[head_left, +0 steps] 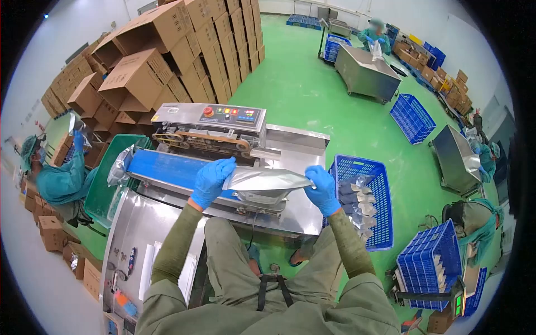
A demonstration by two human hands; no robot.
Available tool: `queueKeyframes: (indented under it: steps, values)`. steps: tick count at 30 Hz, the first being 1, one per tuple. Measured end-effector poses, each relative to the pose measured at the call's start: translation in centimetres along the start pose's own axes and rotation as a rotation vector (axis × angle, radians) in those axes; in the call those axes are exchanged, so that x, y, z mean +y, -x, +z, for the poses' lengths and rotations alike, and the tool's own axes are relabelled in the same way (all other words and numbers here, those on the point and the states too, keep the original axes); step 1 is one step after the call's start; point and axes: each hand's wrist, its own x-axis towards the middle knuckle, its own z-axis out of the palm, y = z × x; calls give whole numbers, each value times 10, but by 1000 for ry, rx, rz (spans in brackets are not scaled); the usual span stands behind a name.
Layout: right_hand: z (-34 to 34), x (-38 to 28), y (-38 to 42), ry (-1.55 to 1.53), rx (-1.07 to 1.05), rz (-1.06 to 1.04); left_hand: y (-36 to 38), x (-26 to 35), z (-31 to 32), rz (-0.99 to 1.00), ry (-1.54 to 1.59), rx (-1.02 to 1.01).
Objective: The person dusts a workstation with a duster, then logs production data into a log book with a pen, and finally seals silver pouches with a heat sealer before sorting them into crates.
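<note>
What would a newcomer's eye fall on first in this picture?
Probably the silver pouch, held between the blue-gloved left hand and right hand near the machine with a red knob. Brown cartons tower at the upper left, and bright green floor spreads to their right.

A glossy green floor (296, 67) runs between plain white walls (449, 28). Tall stacks of brown cardboard boxes (204, 47) rise at the upper left, and grey stainless-steel wheeled tubs (365, 75) and blue perforated plastic crates (413, 118) stand across the floor toward the right.
</note>
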Motion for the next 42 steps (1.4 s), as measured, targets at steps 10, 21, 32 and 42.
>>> queueKeyframes:
  steps: [10,21,32,42]
  values:
    - [23,-24,-13,-559,211,887,-34,10,87,-792,819,135]
    - [129,35,9,-650,130,1081,6,-76,201,-974,714,124]
    - [235,60,-4,-42,-204,386,43,-196,180,-848,671,-68]
    - [-14,216,355,202,-3,1473,219,-39,27,-1030,-90,122]
